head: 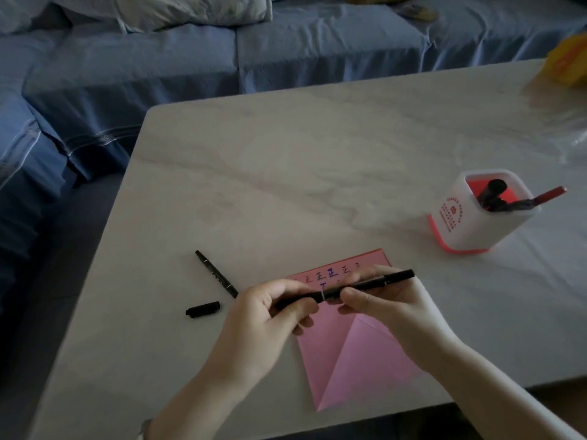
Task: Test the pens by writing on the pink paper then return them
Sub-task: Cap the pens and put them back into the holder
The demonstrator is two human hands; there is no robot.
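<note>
Both my hands hold one black pen [374,282] level above the pink paper [346,354]. My left hand [263,319] grips its left end, and my right hand [384,306] pinches its middle. The paper lies near the table's front edge, with several written marks along its top and a folded lower right corner. A second black pen [216,274] lies on the table to the left of the paper, and a loose black cap [203,309] rests just below it. At the right stands a white and red pen holder [460,223] with several pens in it.
The marble table [301,173] has its left edge beside a blue sofa [127,74]. A clear plastic bag [568,122] and something yellow [568,61] lie at the far right corner. A pillow [190,7] sits on the sofa.
</note>
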